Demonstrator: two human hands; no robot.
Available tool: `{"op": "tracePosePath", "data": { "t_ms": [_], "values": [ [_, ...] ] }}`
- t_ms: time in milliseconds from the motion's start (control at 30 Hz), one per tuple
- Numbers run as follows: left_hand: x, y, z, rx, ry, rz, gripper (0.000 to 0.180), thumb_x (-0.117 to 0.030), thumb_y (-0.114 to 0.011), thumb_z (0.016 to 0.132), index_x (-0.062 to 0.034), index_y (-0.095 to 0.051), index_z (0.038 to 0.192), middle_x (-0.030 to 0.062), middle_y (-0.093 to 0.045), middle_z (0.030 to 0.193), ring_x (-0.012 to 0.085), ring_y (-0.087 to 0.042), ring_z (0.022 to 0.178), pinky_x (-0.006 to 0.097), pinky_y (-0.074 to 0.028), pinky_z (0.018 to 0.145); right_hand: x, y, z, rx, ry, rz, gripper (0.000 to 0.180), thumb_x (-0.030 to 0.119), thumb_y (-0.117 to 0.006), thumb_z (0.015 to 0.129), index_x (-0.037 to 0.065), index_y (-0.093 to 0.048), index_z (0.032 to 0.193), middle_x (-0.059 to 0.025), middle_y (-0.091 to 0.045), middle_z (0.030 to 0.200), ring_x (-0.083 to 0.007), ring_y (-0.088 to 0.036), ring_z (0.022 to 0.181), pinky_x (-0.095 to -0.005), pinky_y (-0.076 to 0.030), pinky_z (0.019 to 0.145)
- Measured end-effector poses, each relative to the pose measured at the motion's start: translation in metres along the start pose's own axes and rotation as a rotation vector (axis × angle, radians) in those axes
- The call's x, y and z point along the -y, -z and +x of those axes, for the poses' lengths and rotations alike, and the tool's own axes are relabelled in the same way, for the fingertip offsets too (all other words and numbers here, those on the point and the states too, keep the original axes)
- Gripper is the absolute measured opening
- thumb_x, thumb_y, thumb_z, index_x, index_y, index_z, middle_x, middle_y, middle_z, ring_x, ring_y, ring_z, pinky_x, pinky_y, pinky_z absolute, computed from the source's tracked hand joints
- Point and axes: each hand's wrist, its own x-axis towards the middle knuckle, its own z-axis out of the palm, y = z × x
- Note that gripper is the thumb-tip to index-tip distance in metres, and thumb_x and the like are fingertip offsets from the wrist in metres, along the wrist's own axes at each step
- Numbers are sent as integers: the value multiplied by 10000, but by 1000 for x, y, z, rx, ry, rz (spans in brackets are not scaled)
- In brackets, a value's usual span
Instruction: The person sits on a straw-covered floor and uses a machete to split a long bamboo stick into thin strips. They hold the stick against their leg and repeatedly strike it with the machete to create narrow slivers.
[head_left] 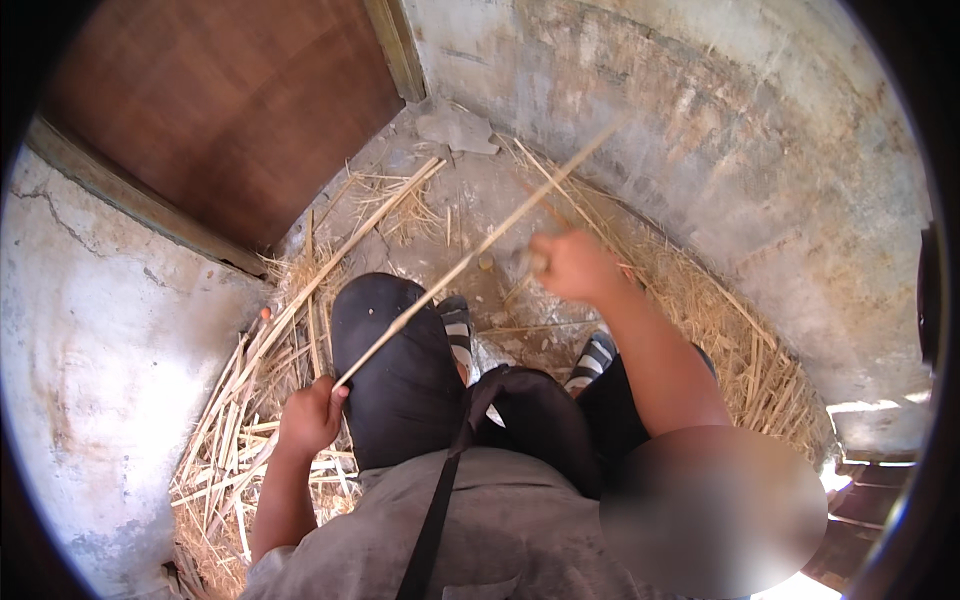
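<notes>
My left hand [312, 415] is closed at the low left around the near end of a long, thin bamboo strip [470, 255]. From there the strip slants over my left knee and up to the right, its far end blurred before the wall. My right hand [575, 268] is closed in a fist, to the right of the strip's middle and apart from it in this view. A narrow, smeared shape near its fingers may be a tool, but I cannot make it out.
Split bamboo strips [235, 420] lie piled at the left, beside longer pieces [375, 222]. Fine shavings [760, 385] heap along the right wall [690, 120]. A brown door panel [230, 110] stands at the far left. Striped footwear [590, 360] shows between my knees.
</notes>
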Motion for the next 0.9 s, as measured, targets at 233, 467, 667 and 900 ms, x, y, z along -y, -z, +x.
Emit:
{"op": "tracePosePath", "data": {
  "t_ms": [233, 467, 667, 900],
  "values": [
    [-4, 3, -2, -33, 10, 9, 359, -319, -569, 1041, -22, -541, 841, 259, -607, 671, 506, -620, 690, 558, -465, 601, -48, 7, 14, -149, -195, 175, 485, 295, -744, 851, 10, -656, 1234, -257, -715, 981, -412, -696, 909, -483, -544, 806],
    [-6, -9, -6, -57, 53, 19, 353, -328, -594, 1030, -29, -507, 865, 251, -609, 656, 508, -617, 662, 564, -456, 575, -11, 19, -1, -100, -14, -83, 314, 255, -723, 835, 51, -670, 1068, -189, -720, 907, -403, -699, 898, -501, -557, 788],
    [-4, -12, -4, -89, 13, 3, 365, -335, -610, 1022, -37, -494, 846, 231, -595, 628, 490, -614, 628, 549, -452, 551, -6, 6, 1, -74, -2, -158, 290, 255, -702, 826, 87, -662, 1060, -170, -725, 904, -387, -711, 890, -494, -573, 781],
    [6, -29, -9, -186, -15, -17, 391, -368, -622, 1014, -41, -498, 840, 197, -589, 619, 462, -606, 589, 519, -452, 530, -10, 0, 8, 30, -83, 5, 273, 272, -700, 846, 94, -693, 1053, -205, -723, 932, -396, -707, 907, -503, -567, 831]
  ]
}}
